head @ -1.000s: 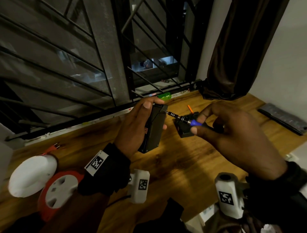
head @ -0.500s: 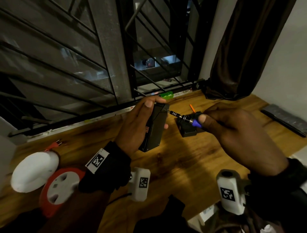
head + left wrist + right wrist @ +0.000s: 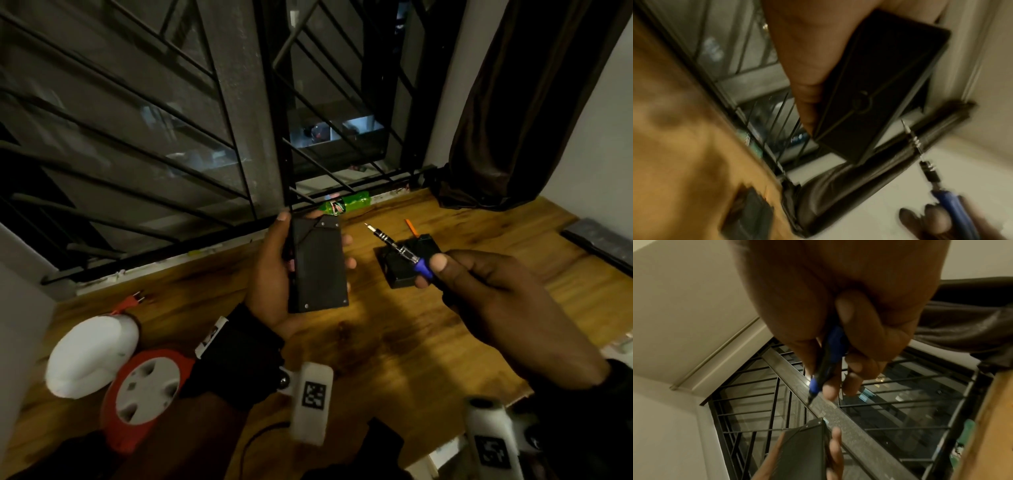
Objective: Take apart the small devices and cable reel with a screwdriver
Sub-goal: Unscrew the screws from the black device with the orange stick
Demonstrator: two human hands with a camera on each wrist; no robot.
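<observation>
Screwdriver (image 3: 400,251) sits right of centre in the head view, its blue grip pinched between the thumb and curled fingers of the right hand (image 3: 496,301); the metal bit slants up and to the left, its tip in the air and apart from everything. In the right wrist view the same fingers (image 3: 855,340) wrap the blue-and-black handle. At the centre of the frame the left hand (image 3: 274,274) grips a flat black device (image 3: 318,263) upright, thumb along its left edge and fingertips showing past its right edge; small screws show at its corners. The bit tip stands just to the right of this device, not touching it. Behind the screwdriver a smaller black box (image 3: 407,260) lies on the wooden table (image 3: 394,342), with an orange stick (image 3: 410,226) beyond it. At lower left lie a red and white cable reel (image 3: 144,394) and, touching it, a white domed casing (image 3: 90,356). A green bottle (image 3: 342,204) lies along the window ledge above the device, under the barred window (image 3: 171,120). A dark curtain (image 3: 513,102) hangs at upper right.
</observation>
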